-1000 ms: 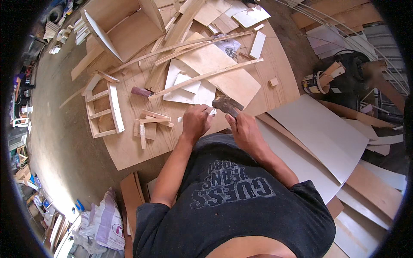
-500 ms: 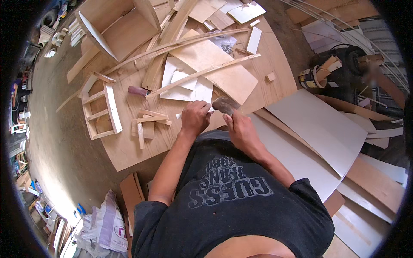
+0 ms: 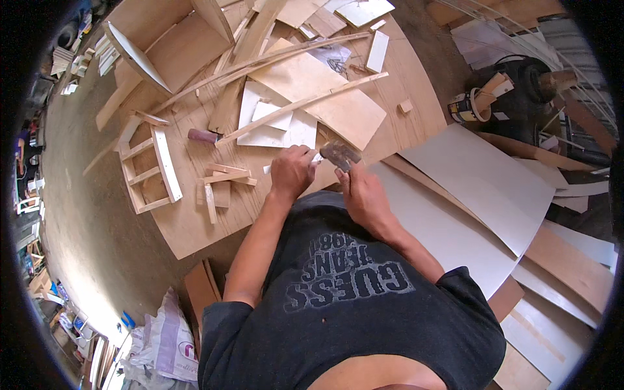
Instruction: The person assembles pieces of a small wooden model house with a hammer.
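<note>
Close to my body, my right hand [image 3: 367, 198] is wrapped round the handle of a hammer [image 3: 340, 156], most of which the fingers hide. The dark, worn hammer head lies right beside the fingertips of my left hand [image 3: 292, 170]. My left hand is closed on a narrow white piece [image 3: 316, 158]; its end shows between the fingers and the hammer head. I cannot tell whether hammer and piece touch. Beyond the left hand lies a white board [image 3: 260, 135] with a smaller white block [image 3: 272, 117] on it.
A curved wooden frame [image 3: 168, 162] and short joined sticks [image 3: 229, 175] lie left on the plywood table [image 3: 185, 237]. Long strips [image 3: 312, 101] cross a plywood panel [image 3: 354, 114]. A tool with a reddish handle [image 3: 203, 135] lies nearby. Grey sheets [image 3: 481, 182] lean at the right, near a bucket [image 3: 460, 109].
The whole view has shifted slightly, so the table things sit a little further left and up. The hammer head has turned a little in my right hand; both hands keep their holds.
</note>
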Available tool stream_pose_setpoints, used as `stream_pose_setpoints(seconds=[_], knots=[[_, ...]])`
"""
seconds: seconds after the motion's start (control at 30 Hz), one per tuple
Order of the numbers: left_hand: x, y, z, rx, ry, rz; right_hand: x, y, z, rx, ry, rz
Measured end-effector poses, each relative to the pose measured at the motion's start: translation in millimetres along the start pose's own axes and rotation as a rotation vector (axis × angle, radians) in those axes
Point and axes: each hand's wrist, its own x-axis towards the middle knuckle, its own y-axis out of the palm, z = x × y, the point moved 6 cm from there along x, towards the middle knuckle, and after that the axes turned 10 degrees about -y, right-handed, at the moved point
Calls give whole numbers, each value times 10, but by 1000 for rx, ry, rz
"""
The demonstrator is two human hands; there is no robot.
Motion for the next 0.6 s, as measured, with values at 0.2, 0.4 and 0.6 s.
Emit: stream_pose_setpoints(seconds=[0.2, 0.4, 0.6], knots=[[-15, 5, 5, 17, -27, 31, 46, 16, 76, -29, -12, 26], [-2, -23, -36, 13, -7, 9, -46, 24, 68, 39, -173, -150], [-3, 5, -7, 20, -21, 23, -42, 76, -6, 43, 21, -40]])
